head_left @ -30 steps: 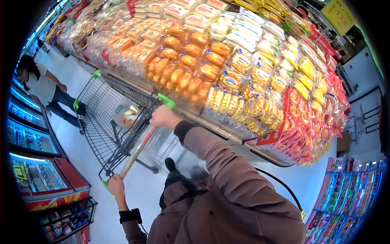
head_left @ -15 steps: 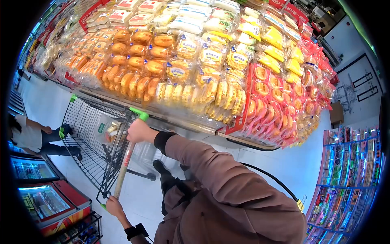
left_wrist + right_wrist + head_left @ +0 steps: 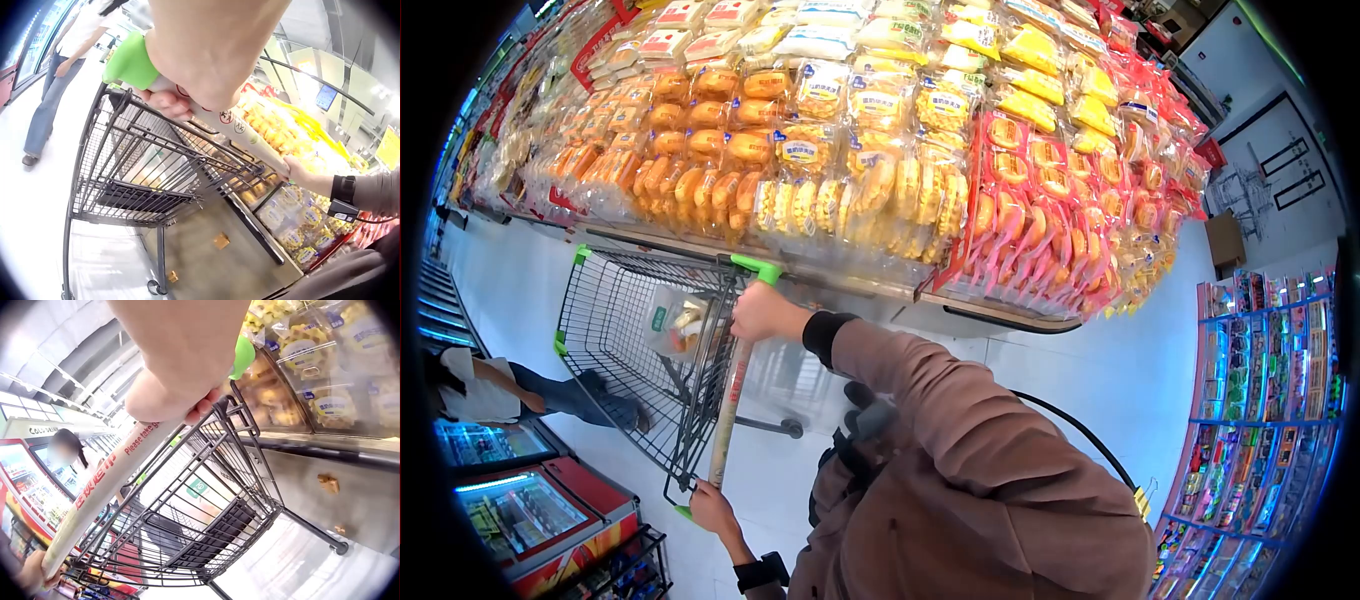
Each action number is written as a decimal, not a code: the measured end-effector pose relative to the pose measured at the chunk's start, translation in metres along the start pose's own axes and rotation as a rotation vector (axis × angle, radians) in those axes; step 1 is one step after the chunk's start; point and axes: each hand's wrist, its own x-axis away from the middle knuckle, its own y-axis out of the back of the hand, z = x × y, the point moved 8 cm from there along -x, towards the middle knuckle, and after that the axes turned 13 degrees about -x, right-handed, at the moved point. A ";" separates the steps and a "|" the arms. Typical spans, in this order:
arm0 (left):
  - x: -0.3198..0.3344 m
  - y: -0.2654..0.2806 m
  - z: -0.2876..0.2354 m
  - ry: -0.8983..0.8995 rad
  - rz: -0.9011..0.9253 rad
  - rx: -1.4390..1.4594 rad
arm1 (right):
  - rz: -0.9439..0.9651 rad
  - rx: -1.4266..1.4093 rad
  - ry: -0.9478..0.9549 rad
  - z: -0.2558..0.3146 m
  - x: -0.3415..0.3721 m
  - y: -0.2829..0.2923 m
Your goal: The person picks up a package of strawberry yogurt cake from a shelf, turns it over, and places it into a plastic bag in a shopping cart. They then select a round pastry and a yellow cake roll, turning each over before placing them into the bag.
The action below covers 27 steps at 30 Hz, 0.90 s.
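Note:
A shopping cart (image 3: 625, 345) with a dark wire basket and green corner caps stands in front of me. Its pale handlebar (image 3: 727, 405) bears red print and ends in green caps. My right hand (image 3: 762, 312) grips the handlebar beside the cap nearest the bread display. Near the opposite end, my left hand (image 3: 712, 508) has its fingers wrapped around the same bar, as the left wrist view also shows. A clear plastic bag (image 3: 670, 325) with a green label and some pale items lies inside the basket.
A long bread display (image 3: 820, 265) stacked with packaged buns and waffles runs alongside the cart. A person (image 3: 550, 390) in a white top and jeans stands by the cart's far left side. Red chillers (image 3: 580, 495) line the left, and a shelf rack (image 3: 1265, 400) stands at right.
My view has turned, and the bread display has shifted left in it. The person in white appears lower and closer beside the cart. Both hands keep their hold on the handlebar.

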 end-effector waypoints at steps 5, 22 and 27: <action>0.017 0.005 -0.005 0.013 -0.004 0.017 | -0.029 -0.007 0.011 0.004 0.016 0.009; 0.060 0.048 -0.129 -0.311 0.031 0.219 | 0.071 0.103 -0.083 0.003 0.080 0.026; 0.078 0.050 -0.145 -0.334 0.039 0.219 | 0.071 0.090 -0.096 0.002 0.101 0.036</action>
